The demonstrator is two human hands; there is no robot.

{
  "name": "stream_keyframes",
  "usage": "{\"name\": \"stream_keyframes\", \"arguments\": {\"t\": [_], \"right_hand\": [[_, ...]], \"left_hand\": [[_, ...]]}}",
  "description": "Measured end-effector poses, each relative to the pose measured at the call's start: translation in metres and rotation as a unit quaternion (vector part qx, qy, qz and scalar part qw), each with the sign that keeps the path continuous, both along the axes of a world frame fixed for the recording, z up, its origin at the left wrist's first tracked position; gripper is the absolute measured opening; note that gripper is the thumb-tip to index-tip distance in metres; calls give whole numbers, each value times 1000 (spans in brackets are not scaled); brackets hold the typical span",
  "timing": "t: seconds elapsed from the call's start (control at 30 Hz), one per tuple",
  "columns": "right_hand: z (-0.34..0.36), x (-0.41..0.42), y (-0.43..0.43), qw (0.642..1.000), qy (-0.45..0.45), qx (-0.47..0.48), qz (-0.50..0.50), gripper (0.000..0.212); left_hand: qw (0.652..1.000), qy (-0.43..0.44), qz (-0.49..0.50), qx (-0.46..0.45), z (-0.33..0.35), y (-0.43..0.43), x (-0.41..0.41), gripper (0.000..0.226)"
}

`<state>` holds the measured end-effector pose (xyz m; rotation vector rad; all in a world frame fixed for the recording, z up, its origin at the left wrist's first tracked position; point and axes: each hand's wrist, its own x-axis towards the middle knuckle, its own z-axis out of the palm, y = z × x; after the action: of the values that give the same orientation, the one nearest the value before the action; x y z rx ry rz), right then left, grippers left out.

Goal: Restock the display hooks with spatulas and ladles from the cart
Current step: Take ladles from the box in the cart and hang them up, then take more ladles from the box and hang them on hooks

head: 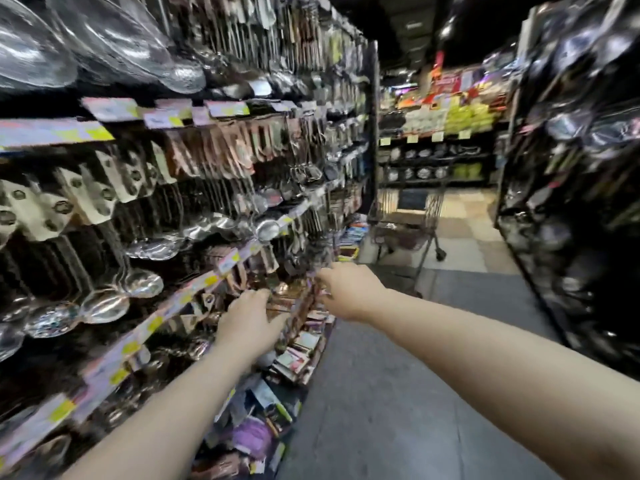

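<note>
Shop aisle shelving ran along the left, blurred by motion; steel ladles [142,284] hung in rows from the display hooks [242,157] at mid height, their bowls low and shining, with carded utensils [211,150] above them and yellow-and-white price strips [166,308] along each shelf edge; large clear bowls [69,39] sat at the top left corner; near the floor edge of the shelving lay loose packaged goods [298,348].

Both bare arms reached forward to the lower row of the shelving; the left hand [247,322] lay against copper-coloured carded spatulas [294,299], its fingers curled over them, though the blur kept me from telling whether its grip was clamped on a card or merely resting; the right hand [349,292], just beside it, had its fingertips at the same bunch of cards, and whether that grip was together or apart I could not tell either.

Farther down the aisle, well apart from the hands, stood a wire cart [407,226] on the tiled floor [464,251]; a grey mat [381,393] covered the near floor; dark shelving [581,168] with pans lined the right edge.
</note>
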<state>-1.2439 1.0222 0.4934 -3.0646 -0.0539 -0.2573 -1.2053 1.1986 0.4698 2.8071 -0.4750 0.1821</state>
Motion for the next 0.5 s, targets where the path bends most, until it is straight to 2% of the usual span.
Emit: {"name": "stream_keyframes", "arguments": {"t": [0.27, 0.5], "right_hand": [[-21, 26, -208, 993, 54, -6, -103, 33], [-50, 63, -323, 983, 97, 19, -157, 37]], "left_hand": [[995, 36, -90, 1, -27, -219, 57, 47], [990, 85, -115, 15, -57, -329, 103, 56]]}}
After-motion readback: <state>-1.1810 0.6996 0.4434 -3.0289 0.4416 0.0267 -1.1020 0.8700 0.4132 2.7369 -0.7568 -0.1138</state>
